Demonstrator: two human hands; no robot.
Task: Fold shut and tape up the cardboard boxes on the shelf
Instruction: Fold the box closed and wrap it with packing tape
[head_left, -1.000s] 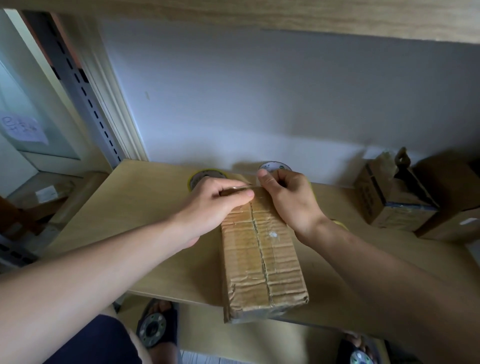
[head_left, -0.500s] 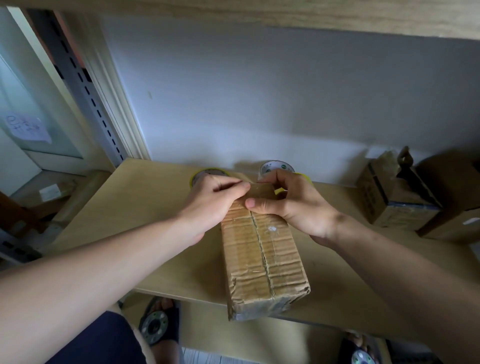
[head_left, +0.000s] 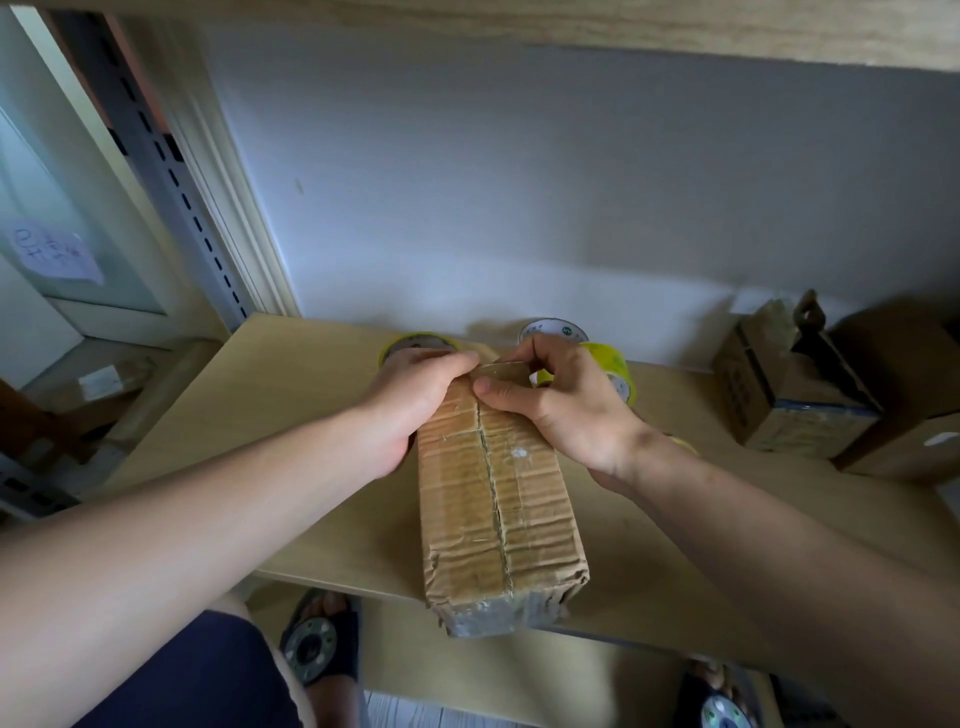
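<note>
Both hands are parked at the far end of the long cardboard box (head_left: 496, 499), the landmark for everything here. The left hand (head_left: 415, 395) is curled over the box's far-left corner, fingertips pinched onto what looks like a clear tape strip (head_left: 506, 370). The right hand (head_left: 561, 405) is curled on the far-right corner, thumb laid flat across the top seam, with a yellow tape roll (head_left: 610, 366) apparently hooked on its fingers, though that part is hard to make out.

The key relation: the box's long axis is pointed straight away from the person, the near end hung a bit over the shelf (head_left: 291, 410) edge, so the seam is run from the hands back toward the body. Neither hand is really nearer; they're met over the seam.

Behind the box's far end, two more tape rolls (head_left: 553, 328) are seen at the wall. Well off to its right, a small printed box (head_left: 779, 400) is sat; its printing can't be read. Far left of the box, a handwritten paper note (head_left: 54, 252) is stuck up, also illegible.
</note>
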